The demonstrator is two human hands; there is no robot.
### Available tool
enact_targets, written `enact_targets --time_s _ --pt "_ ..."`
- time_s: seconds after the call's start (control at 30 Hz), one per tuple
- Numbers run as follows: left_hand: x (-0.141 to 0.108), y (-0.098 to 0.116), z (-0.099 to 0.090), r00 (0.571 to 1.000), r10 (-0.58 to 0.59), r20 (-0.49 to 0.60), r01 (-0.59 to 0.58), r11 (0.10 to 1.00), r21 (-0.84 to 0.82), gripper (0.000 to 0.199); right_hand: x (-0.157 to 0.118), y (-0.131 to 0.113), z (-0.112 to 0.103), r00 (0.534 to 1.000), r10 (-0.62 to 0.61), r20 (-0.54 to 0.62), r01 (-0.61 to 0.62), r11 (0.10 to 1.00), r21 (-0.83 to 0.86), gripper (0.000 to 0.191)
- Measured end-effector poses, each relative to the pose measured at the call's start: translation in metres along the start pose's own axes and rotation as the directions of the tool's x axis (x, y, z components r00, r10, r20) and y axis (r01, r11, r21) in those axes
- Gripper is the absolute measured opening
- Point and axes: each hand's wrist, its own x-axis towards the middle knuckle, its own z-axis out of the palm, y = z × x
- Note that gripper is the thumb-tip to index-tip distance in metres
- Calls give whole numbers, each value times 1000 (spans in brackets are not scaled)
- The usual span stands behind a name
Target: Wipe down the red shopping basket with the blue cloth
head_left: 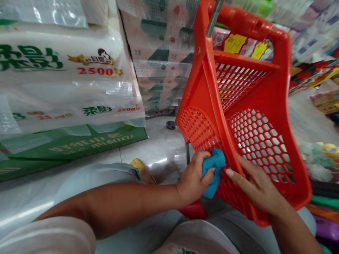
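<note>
My left hand is closed around a crumpled blue cloth. It presses the cloth against the outer side of a red plastic shopping basket with honeycomb-patterned walls. My right hand grips the basket's near rim, thumb outside and fingers reaching over to the inside. The basket stands tilted in front of me, its handle at the top and a metal rod running beside it. Nothing can be seen lying inside the basket.
White tissue packs stand stacked at the left above a green carton. More packaged paper is piled behind the basket, near yellow price tags. A small caster wheel rests on the grey floor. Colourful goods line the right.
</note>
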Motion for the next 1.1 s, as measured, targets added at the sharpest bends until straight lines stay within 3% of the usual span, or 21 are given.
enact_targets --time_s 0.1,0.27,0.33,0.43,0.53,0.6,0.73,0.8,0.9,0.97,1.03,1.1 --pt "-4 3 0 997 48 67 -47 999 -6 31 -1 -1 -1 1000 2 15 -3 1000 21 43" --pt "2 -14 4 983 -175 -48 173 984 -43 24 2 -1 0 1000 -17 -6 18 999 37 47" --pt "-4 -13 7 981 -186 -52 184 982 -29 26 3 0 0 999 -36 -34 37 999 40 47" --pt "-19 0 8 998 -6 59 4 999 32 31 3 -1 -1 998 -26 -52 28 999 27 47" --pt "-27 3 7 951 163 263 -193 977 93 32 4 -4 -1 1000 -12 -28 12 1000 23 50" --pt "-26 -5 7 953 146 265 -179 978 106 34 5 -5 -1 1000 -5 -15 5 1000 29 52" --pt "-27 -21 15 990 17 139 -32 994 104 37 8 -3 -2 1000 0 -18 1 999 49 55" --pt "-33 -19 20 977 65 202 -94 986 139 38 8 -3 -3 1000 2 -30 0 999 53 56" --pt "-42 -12 22 900 184 396 -280 939 199 40 8 -5 -3 999 -12 -39 14 998 55 57" --pt "-42 -14 18 871 194 451 -330 912 244 38 8 -7 -2 999 -26 -27 27 998 56 54" --pt "-34 -25 11 897 148 416 -280 920 276 35 9 -8 -3 1000 -27 2 27 998 56 48" --pt "-20 -41 2 957 68 281 -144 955 259 36 8 -7 -4 999 -22 30 20 998 62 42"
